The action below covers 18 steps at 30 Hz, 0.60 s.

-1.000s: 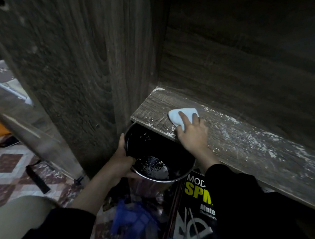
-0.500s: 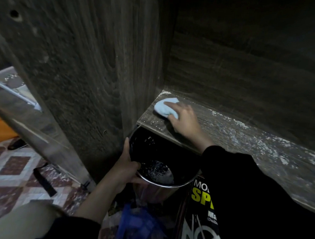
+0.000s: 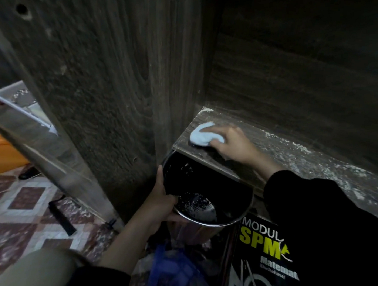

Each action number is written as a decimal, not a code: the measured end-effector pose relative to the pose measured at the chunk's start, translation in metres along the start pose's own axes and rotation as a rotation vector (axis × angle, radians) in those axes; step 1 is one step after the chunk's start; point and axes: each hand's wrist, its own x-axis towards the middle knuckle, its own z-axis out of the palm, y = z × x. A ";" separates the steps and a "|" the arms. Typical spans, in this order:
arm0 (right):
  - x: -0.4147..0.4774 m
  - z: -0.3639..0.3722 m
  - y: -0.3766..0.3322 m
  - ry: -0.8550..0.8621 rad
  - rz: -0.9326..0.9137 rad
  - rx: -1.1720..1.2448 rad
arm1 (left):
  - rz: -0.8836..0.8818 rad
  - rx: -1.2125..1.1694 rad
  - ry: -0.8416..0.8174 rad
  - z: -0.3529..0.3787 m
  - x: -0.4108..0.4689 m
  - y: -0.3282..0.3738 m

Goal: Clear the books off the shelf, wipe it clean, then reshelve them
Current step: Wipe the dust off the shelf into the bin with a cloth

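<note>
Dark shelf (image 3: 293, 158) lies bare of books yet powdery rightward, so we judge wiping part done: our right hand (image 3: 230, 143) curls its fingers over the cloth (image 3: 200, 135) at the left corner, our left hand (image 3: 160, 205) grips the pot (image 3: 207, 183) beneath, and the book (image 3: 258, 257) below awaits reshelving.

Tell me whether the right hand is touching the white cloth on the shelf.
Touching. The head view shows the right hand gripping the white cloth against the shelf, covering its right part, no gap.

The right hand (image 3: 230, 143) reaches forward, fingers curled over a cloth (image 3: 200, 135) — the left hand (image 3: 163, 198), nearer and lower, grips a pot (image 3: 214, 184) by its rim.
</note>
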 end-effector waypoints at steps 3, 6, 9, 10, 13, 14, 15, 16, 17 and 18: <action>0.023 -0.001 0.015 0.058 0.097 -0.251 | -0.005 -0.005 -0.004 0.000 0.001 0.000; 0.049 0.001 0.018 0.064 0.173 -0.409 | -0.012 -0.005 -0.006 -0.001 0.002 0.000; 0.071 0.010 0.015 -0.028 0.215 -0.417 | -0.008 -0.007 0.006 -0.002 0.006 -0.001; 0.076 0.013 0.014 -0.072 0.228 -0.372 | -0.003 -0.011 0.006 -0.001 0.007 -0.002; 0.089 0.014 0.018 -0.139 0.299 -0.157 | -0.005 -0.030 0.000 0.000 0.009 -0.003; 0.091 0.011 0.021 -0.160 0.311 -0.106 | -0.011 -0.038 0.000 0.000 0.009 -0.004; 0.090 0.006 0.023 -0.177 0.305 -0.072 | -0.017 -0.049 0.005 0.000 0.009 -0.004; 0.088 0.001 0.025 -0.180 0.291 -0.022 | -0.021 -0.057 0.007 0.000 0.009 -0.004; 0.084 -0.004 0.025 -0.160 0.270 0.032 | -0.025 -0.059 0.008 -0.001 0.009 -0.004; 0.080 -0.007 0.025 -0.109 0.250 0.087 | -0.027 -0.056 0.008 -0.001 0.010 -0.005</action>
